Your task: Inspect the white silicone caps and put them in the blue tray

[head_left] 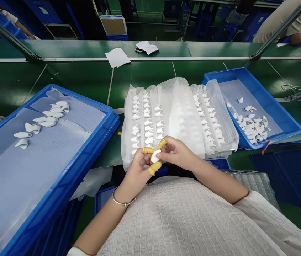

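Observation:
A small smooth white hollow piece [156, 156] is held in front of my body. My left hand [137, 170] pinches it between thumb and finger, both wearing yellow finger cots. From the other side my right hand [178, 153] has its thumb against the piece, and its index finger, also in a yellow cot, curls close by. Just beyond both hands lies a translucent pocketed sheet [185, 106] with rows of similar white pieces [148, 122] in it. Part of the sheet's near edge is hidden by my hands.
At left, a blue tray [107, 110] holds several white pieces [50, 115] on a translucent liner. Another blue tray [286, 122] at right has a heap of white pieces [255, 126]. Papers [117, 57] lie on the far ledge. Other people sit beyond the bench.

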Demonstrator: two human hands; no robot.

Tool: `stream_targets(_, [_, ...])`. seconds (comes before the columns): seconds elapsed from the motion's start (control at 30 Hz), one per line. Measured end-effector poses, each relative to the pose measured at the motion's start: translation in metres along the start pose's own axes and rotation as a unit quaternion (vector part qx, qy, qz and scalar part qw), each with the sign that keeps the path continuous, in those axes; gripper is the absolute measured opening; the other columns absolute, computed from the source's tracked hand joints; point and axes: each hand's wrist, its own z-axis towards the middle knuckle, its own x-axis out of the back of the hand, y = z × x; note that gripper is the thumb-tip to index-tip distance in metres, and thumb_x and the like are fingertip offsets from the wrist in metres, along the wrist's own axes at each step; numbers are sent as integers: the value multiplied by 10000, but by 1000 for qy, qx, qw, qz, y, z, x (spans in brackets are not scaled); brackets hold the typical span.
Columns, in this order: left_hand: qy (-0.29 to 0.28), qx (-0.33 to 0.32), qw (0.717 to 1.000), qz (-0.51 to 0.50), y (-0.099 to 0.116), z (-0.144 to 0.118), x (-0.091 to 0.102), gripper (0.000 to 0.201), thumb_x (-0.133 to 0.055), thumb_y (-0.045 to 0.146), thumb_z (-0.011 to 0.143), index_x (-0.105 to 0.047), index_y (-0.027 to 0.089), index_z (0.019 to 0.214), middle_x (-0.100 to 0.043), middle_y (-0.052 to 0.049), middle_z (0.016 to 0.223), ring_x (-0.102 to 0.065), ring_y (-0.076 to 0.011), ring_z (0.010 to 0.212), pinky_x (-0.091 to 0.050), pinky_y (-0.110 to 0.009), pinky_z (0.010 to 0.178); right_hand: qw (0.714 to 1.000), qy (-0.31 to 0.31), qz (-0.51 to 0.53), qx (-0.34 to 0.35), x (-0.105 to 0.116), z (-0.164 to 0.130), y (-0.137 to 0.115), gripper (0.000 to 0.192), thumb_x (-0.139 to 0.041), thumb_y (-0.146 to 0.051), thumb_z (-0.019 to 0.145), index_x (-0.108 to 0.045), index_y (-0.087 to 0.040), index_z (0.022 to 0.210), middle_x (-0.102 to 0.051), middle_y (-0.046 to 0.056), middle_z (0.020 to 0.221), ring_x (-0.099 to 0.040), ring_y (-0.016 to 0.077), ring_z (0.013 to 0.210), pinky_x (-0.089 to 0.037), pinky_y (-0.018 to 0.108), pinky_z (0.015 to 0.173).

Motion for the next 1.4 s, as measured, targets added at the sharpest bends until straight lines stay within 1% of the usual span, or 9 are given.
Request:
stream_targets(0.23, [9, 5, 999, -33, -1, 2, -5, 369, -727, 242, 764, -436, 223, 991, -675, 11, 820, -548, -96, 622, -436, -202, 525, 995, -15, 91, -39, -4, 2, 7, 351, -594, -469, 903, -527, -185, 709, -534, -25, 667, -489, 117, 621, -393, 258, 607])
stream_targets(0.4, [56, 4, 998, -19, 2, 0, -6, 344, -738, 234, 723, -419, 223, 851, -622, 52, 723, -555, -98, 610, -464, -209, 533, 990, -27, 126, -65, -6, 2, 7, 356, -583, -477, 915, -532, -177, 731, -569, -14, 690, -499, 113, 615, -379, 254, 599])
stream_targets(0.53, [61, 19, 998, 27, 4, 0, -2, 296, -721, 260, 746, -443, 216, 839, -582, 59, 705, -543, -98, 603, -464, -222, 548, 990, -24, 132, -39, -9, -1, 6, 280, -610, -430, 911, -540, -184, 798, -541, -21, 733, -493, 113, 651, -397, 254, 624])
stream_targets(0.6, [47, 31, 996, 64, 6, 1, -1, 294, -727, 270, 753, -455, 213, 849, -569, 58, 718, -536, -99, 611, -452, -221, 549, 994, -27, 108, 2, -9, -3, 5, 193, -622, -384, 911, -576, -197, 923, -522, -26, 757, -496, 120, 680, -412, 261, 646])
stream_targets(0.67, [31, 38, 994, 98, 7, 2, 0, 283, -725, 284, 769, -470, 210, 864, -556, 56, 722, -520, -97, 613, -437, -218, 546, 998, -37, 39, 35, -7, -4, 3, 163, -629, -341, 912, -602, -206, 1000, -516, -23, 775, -493, 127, 701, -415, 267, 658])
stream_targets(0.77, [29, 26, 995, 97, 6, 3, 0, 269, -707, 280, 795, -480, 209, 920, -547, 56, 721, -504, -99, 627, -431, -216, 554, 998, -33, -35, 44, -4, -4, 1, 130, -643, -313, 905, -613, -196, 953, -524, -13, 796, -488, 131, 717, -415, 266, 653])
stream_targets(0.9, [32, 0, 998, 49, 3, 1, 0, 294, -691, 248, 815, -491, 215, 1029, -578, 44, 781, -522, -104, 680, -463, -224, 596, 999, -15, 34, 24, -2, -3, 4, 173, -674, -343, 886, -595, -191, 913, -574, 3, 850, -538, 144, 781, -450, 281, 701])
stream_targets(1.07, [28, -16, 998, 47, 7, -2, -1, 321, -684, 246, 828, -549, 208, 1117, -611, 11, 870, -543, -113, 732, -485, -237, 626, 992, -12, 125, 15, -1, -3, 8, 178, -695, -346, 876, -608, -191, 865, -613, 0, 853, -591, 145, 808, -483, 299, 774])
stream_targets(1.4, [10, -31, 999, 28, 7, -1, -2, 340, -663, 231, 842, -568, 216, 1169, -636, 6, 892, -550, -111, 722, -486, -231, 608, 989, -13, 148, 23, 0, -6, 10, 153, -702, -322, 878, -622, -192, 869, -648, 7, 861, -623, 154, 840, -500, 318, 809])
